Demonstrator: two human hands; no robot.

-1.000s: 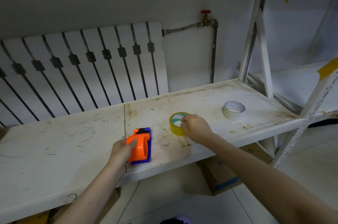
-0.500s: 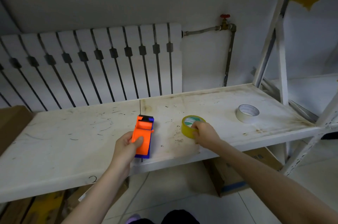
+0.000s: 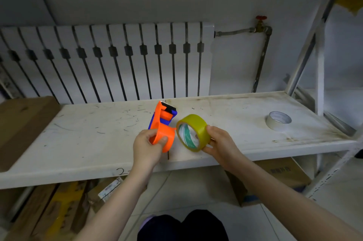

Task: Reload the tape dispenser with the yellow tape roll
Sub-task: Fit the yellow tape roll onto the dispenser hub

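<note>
Two hands: raised over a scuffed white tabletop (image 3: 82, 142)
Room: radiator (image 3: 110, 59) behind
Left hand (image 3: 146, 147): grips orange tape dispenser (image 3: 162, 132)
Right hand (image 3: 220, 145): holds yellow tape roll (image 3: 196, 131) just beside dispenser
White tape roll (image 3: 278, 120): lying far right

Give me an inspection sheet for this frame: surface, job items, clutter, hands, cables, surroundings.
Surface: white shelf board, scuffed and stained.
Job's things: orange and blue tape dispenser and yellow tape roll, both lifted, side by side; roll not yet mounted.
Clutter: white tape roll lying flat at right; cardboard at left.
Grippers: left hand grips the dispenser; right hand holds the yellow roll.
Cables: nothing seen.
Surroundings: radiator, pipe with red valve, boxes under the shelf.
</note>
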